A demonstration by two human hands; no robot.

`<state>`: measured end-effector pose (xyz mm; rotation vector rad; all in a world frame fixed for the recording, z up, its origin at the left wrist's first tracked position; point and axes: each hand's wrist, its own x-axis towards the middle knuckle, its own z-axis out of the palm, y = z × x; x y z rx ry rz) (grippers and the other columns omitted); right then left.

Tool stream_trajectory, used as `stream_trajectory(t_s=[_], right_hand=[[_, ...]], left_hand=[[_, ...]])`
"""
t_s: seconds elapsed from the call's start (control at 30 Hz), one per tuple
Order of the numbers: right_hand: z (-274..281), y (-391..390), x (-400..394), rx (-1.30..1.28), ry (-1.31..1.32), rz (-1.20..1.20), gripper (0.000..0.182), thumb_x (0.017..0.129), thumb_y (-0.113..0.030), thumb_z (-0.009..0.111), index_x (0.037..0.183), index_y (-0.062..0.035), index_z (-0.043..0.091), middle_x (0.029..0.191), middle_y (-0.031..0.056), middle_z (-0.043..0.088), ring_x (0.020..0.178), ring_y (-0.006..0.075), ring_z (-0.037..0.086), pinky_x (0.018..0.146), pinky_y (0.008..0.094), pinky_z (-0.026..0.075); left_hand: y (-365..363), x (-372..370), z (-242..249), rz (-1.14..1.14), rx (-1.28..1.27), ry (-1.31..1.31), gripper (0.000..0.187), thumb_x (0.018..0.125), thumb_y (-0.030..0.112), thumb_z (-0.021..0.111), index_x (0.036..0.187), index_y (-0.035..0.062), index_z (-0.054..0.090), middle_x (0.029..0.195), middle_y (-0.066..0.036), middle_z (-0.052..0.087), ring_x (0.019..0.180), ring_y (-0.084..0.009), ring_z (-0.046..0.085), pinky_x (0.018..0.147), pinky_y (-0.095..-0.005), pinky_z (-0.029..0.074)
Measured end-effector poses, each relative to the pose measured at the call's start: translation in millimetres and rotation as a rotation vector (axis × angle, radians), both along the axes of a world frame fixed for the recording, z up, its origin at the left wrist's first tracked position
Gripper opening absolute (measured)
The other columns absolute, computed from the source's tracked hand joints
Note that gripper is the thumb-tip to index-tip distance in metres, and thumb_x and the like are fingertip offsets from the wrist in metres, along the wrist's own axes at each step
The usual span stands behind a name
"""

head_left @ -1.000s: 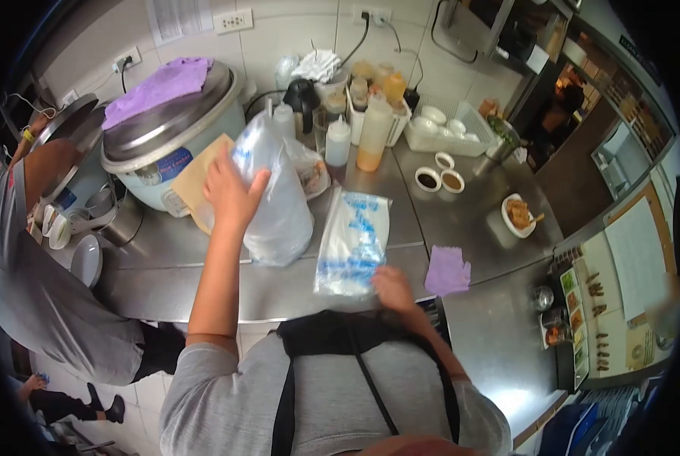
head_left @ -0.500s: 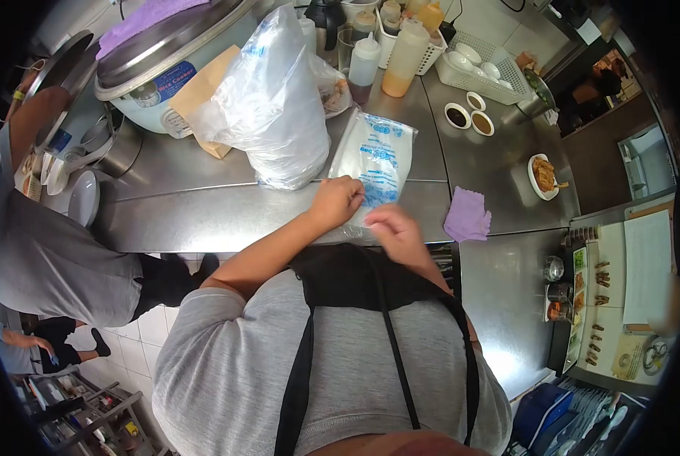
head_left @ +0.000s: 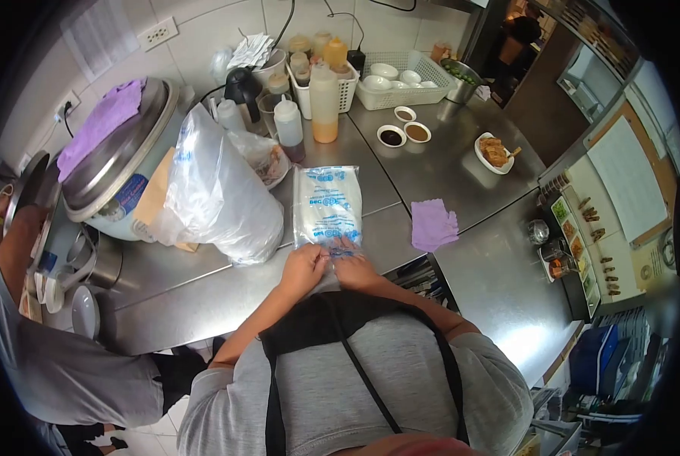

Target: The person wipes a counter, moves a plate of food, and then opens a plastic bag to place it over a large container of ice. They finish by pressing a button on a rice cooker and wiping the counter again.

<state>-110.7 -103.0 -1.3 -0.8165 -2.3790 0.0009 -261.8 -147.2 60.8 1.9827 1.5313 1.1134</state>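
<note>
A clear plastic pack of bags with blue print lies flat on the steel counter in front of me. At its near end, my left hand is closed, its fingers pinching the clear plastic edge. Close beside it, my right hand rests on the pack's lower right end with fingers stretched over the plastic. A large white plastic bag stands to the left of the pack, its contents hidden.
A rice cooker and a co-worker's grey shirt are at left. Behind the pack stand squeeze bottles and a basket of bowls. Sauce dishes, a purple cloth and a plate of fried food lie to the right.
The view has shifted, showing more of the back wall. My right hand, raised off the pack before, now lies on its near end beside my left hand.
</note>
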Motion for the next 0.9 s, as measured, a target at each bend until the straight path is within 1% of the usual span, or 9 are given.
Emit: stream_trajectory(t_s=[0.07,0.17,0.37,0.57,0.67,0.77,0.8,0.87,0.9], right_hand=[[3,2,2,-0.066,-0.041,0.032,0.023,0.076,-0.015,0.042,0.083,-0.0013,0.058,0.085,0.0182,0.059,0.083,0.0343,0.056,0.080,0.0436,0.039],[28,-3,4,-0.529,-0.271,-0.063,0.019,0.073,-0.019,0.049,0.073,-0.0027,0.059,0.075,0.0150,0.059,0.072,0.0328,0.057,0.069,0.0450,0.042],[31,-1,12,-0.595,0.061,0.085,0.020,0.074,-0.023,0.050,0.073,-0.0039,0.058,0.069,0.0158,0.057,0.066,0.0325,0.055,0.060,0.0409,0.043],[37,-3,17,-0.481,0.200,0.044,0.015,0.073,-0.018,0.054,0.075,-0.0036,0.057,0.070,0.0145,0.057,0.067,0.0312,0.055,0.059,0.0386,0.043],[51,-8,20,-0.657,0.342,0.084,0.017,0.074,-0.020,0.055,0.076,-0.0028,0.055,0.070,0.0133,0.057,0.066,0.0295,0.055,0.059,0.0366,0.043],[64,-11,26,-0.935,0.227,0.062,0.020,0.074,-0.023,0.056,0.079,-0.0035,0.053,0.077,0.0121,0.057,0.073,0.0279,0.055,0.065,0.0356,0.043],[63,-11,28,-0.813,0.200,0.093,0.019,0.073,-0.022,0.056,0.080,-0.0041,0.053,0.080,0.0119,0.056,0.076,0.0277,0.054,0.067,0.0358,0.042],[61,-12,32,-0.568,0.146,0.152,0.018,0.072,-0.020,0.056,0.082,-0.0054,0.053,0.085,0.0114,0.055,0.082,0.0273,0.053,0.071,0.0362,0.041],[59,-13,34,-0.513,0.070,0.087,0.015,0.073,-0.020,0.054,0.080,-0.0063,0.053,0.088,0.0110,0.055,0.085,0.0268,0.052,0.072,0.0371,0.040]], left_hand=[[2,3,2,-0.014,0.009,-0.021,0.009,0.069,0.006,0.057,0.074,0.0001,0.054,0.070,-0.015,0.054,0.065,-0.0302,0.054,0.057,-0.0343,0.042],[3,4,10,-0.049,0.012,0.025,0.009,0.069,0.006,0.057,0.076,0.0004,0.055,0.070,-0.015,0.054,0.065,-0.0298,0.054,0.058,-0.0345,0.042],[4,8,4,-0.091,0.035,0.036,0.012,0.068,0.008,0.057,0.078,0.0021,0.055,0.070,-0.014,0.054,0.067,-0.0305,0.053,0.060,-0.0372,0.042],[7,14,2,-0.085,0.091,0.061,0.014,0.068,0.007,0.056,0.081,0.0025,0.054,0.071,-0.013,0.054,0.068,-0.0306,0.052,0.061,-0.0385,0.041],[8,14,-2,-0.069,0.105,0.084,0.015,0.067,0.006,0.055,0.082,0.0020,0.054,0.073,-0.014,0.053,0.069,-0.0311,0.052,0.062,-0.0386,0.041],[5,16,-2,-0.015,0.098,0.046,0.017,0.065,0.006,0.055,0.082,0.0023,0.054,0.078,-0.015,0.051,0.073,-0.0308,0.050,0.065,-0.0384,0.040],[3,18,2,0.008,0.097,0.023,0.018,0.065,0.006,0.055,0.083,0.0026,0.054,0.079,-0.014,0.050,0.075,-0.0305,0.050,0.066,-0.0383,0.040],[0,21,12,-0.008,0.225,0.007,0.020,0.064,0.007,0.056,0.083,0.0037,0.055,0.082,-0.013,0.049,0.078,-0.0289,0.048,0.067,-0.0375,0.038],[-1,22,16,-0.017,0.288,-0.002,0.021,0.063,0.007,0.056,0.084,0.0043,0.055,0.083,-0.012,0.048,0.079,-0.0281,0.047,0.068,-0.0371,0.038]])
